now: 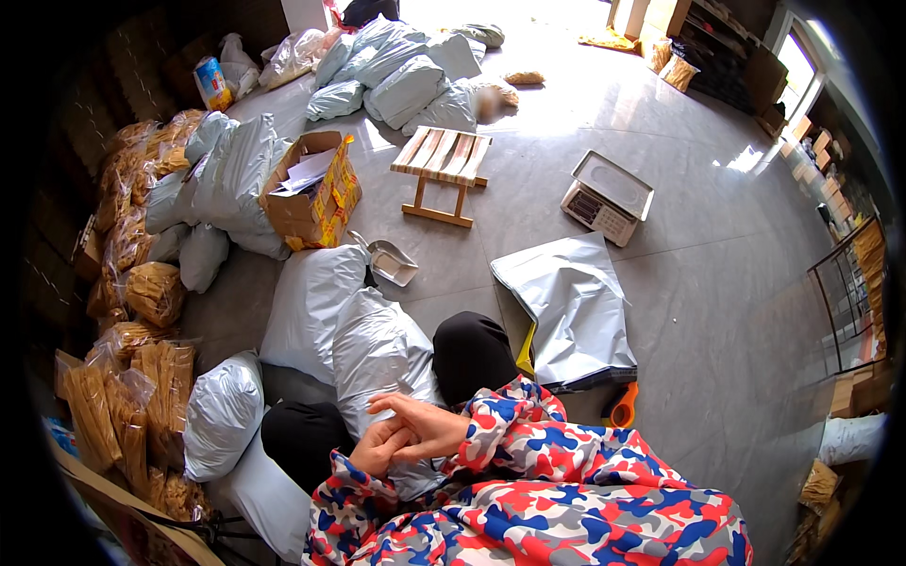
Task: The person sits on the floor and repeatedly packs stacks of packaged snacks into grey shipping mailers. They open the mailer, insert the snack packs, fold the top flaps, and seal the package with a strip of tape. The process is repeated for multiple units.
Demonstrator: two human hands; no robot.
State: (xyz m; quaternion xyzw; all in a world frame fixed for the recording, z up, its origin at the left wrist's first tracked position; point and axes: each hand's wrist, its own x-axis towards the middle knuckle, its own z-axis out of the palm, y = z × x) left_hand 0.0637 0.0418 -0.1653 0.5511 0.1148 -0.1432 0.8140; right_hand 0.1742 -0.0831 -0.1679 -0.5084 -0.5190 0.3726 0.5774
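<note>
My left hand (376, 448) and my right hand (433, 426) meet above a stuffed white plastic mailing bag (375, 339) between my knees. The right hand lies over the left one, its index finger stretched out; the left fingers are curled. Whether something small is between them is hidden. Another full mailing bag (308, 304) leans just beyond, and a smaller one (225, 414) rests left of my knee. On the floor to the right lies a flat stack of white mailing bags (577, 311), with orange-handled scissors (623, 407) at its near edge.
A metal scoop (393, 262) lies near a carton with papers (294, 205). Farther off stand a folding stool (442, 152) and a digital scale (609, 198). Packed mailing bags (407, 88) are piled at the back. Clear bags of dried yellowish sticks (113, 403) line the left.
</note>
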